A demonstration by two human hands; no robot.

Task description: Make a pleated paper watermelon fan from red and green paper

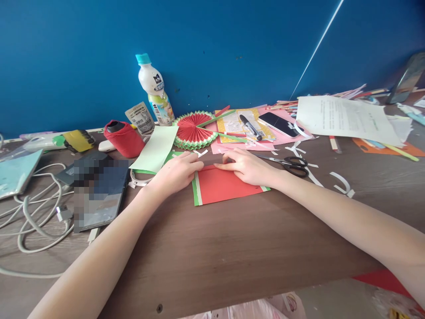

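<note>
A red sheet of paper (pixel 229 185) with green and white strips along its side edges lies on the table in front of me. Its far edge is turned up into a narrow fold. At the far left corner, my left hand (pixel 181 172) has its fingers bent and closed on that fold. My right hand (pixel 249 167) pinches the same fold farther right, thumb and forefinger pointing left along it. A round pleated red and green paper fan (pixel 195 129) lies behind my hands. Black-handled scissors (pixel 294 165) lie beyond my right wrist.
White paper scraps (pixel 341 184) lie to the right. A phone (pixel 280 123), a black marker (pixel 250 127) and a printed sheet (pixel 341 117) are at the back. A bottle (pixel 156 91) stands against the blue wall. To the left are a tablet (pixel 102 195) and tangled white cables (pixel 29 212).
</note>
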